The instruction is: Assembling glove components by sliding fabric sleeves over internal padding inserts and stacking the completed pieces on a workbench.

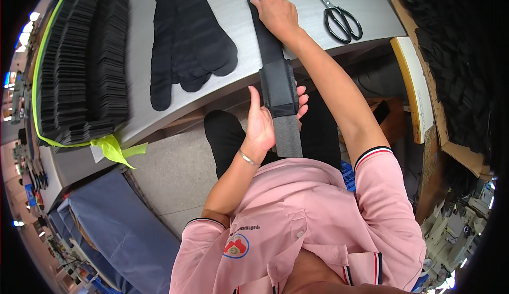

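A long black fabric strap (pixel 269 47) runs from the table's edge toward my lap. Its rounded far end is under the thumb and fingers of my right hand (pixel 278 17), which is closed on it. My left hand (pixel 260 127) cradles the near part from below, thumb raised on the left and fingertips showing on the right. Between the hands, a wider black padded piece (pixel 279 88) sits around the strap. A grey fuzzy tail (pixel 288 136) hangs out below it. Left of the strap, several loose black straps (pixel 193 39) lie overlapped in a fan.
Black-handled scissors (pixel 342 24) lie on the grey table (pixel 143 82) at the right. A tall bundle of stacked black pieces (pixel 79 66), tied with a yellow-green band (pixel 119 151), stands at the left. A cardboard box (pixel 461 159) of black pieces is on the right.
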Demonstrator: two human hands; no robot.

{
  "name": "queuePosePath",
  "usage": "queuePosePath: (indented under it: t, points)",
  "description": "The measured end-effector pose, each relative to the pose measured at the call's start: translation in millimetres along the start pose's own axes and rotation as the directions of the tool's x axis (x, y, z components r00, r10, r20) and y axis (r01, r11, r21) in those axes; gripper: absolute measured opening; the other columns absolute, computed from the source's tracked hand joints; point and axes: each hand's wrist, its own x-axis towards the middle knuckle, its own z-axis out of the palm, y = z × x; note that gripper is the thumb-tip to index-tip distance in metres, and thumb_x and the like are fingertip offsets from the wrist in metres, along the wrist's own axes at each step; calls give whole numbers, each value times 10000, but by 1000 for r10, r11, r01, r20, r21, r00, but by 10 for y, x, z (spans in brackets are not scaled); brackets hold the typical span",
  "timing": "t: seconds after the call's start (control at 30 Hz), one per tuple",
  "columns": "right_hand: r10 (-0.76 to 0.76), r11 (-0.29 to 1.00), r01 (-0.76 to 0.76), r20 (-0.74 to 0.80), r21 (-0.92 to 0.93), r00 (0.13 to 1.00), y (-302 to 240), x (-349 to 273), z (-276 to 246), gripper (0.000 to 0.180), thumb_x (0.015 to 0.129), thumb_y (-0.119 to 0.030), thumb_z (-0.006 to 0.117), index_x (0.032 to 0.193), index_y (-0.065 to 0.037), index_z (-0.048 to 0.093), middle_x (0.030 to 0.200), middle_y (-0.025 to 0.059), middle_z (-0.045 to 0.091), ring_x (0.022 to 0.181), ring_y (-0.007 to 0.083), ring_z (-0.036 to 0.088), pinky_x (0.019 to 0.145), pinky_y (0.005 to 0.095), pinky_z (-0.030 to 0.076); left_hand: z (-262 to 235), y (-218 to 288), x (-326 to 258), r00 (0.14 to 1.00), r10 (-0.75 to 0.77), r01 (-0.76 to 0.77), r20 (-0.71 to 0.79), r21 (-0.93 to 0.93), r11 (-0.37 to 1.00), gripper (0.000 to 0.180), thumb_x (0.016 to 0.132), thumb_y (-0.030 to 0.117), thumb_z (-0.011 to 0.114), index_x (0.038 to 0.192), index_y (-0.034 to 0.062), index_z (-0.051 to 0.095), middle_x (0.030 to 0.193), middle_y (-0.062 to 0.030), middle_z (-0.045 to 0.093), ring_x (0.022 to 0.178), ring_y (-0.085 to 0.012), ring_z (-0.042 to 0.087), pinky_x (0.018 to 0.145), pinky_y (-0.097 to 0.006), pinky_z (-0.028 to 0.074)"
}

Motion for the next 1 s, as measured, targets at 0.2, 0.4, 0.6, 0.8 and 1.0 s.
queuePosePath:
  t: [0.2,0.4,0.6,0.8,1.0]
  points:
    - [55,998,-55,41,-7,998,-29,-16,-24,361,978,-359,582,842,-24,593,647,177,656,607,388,654,545,465,511,-130,34,109,999,31,-33,32,41,999,949,863,784,400,1401,4,447,1314,-173,592,1085,-283,657,955,-437,556]
    - [64,997,-62,52,-48,997,-45,-14,-19,367,983,-376,570,860,-31,591,654,168,664,610,385,658,551,469,513,-29,182,163,1000,-5,7,-17,130,991,765,930,625,549,1347,-13,485,1195,-198,638,966,-250,688,915,-428,577]
    - [60,997,-58,47,-44,997,-33,-12,-11,368,981,-383,571,854,-37,586,655,169,666,619,390,661,551,474,513,91,259,232,995,30,3,-92,339,941,579,980,452,584,1275,-43,535,1038,-157,676,852,-219,699,821,-410,607]
    - [43,998,-41,49,-53,998,-65,4,-5,359,981,-376,572,849,-42,588,648,169,666,605,383,665,551,472,517,130,270,231,991,61,-6,-123,404,915,416,981,327,630,1179,-37,582,892,-82,667,743,-160,676,714,-360,612]
    - [-5,994,5,-3,-110,1000,57,58,76,329,981,-328,571,822,-40,584,642,166,666,583,368,669,527,460,521,208,109,38,993,87,-43,-83,430,902,373,986,335,618,1103,-15,566,826,-44,615,679,-136,624,693,-348,586]
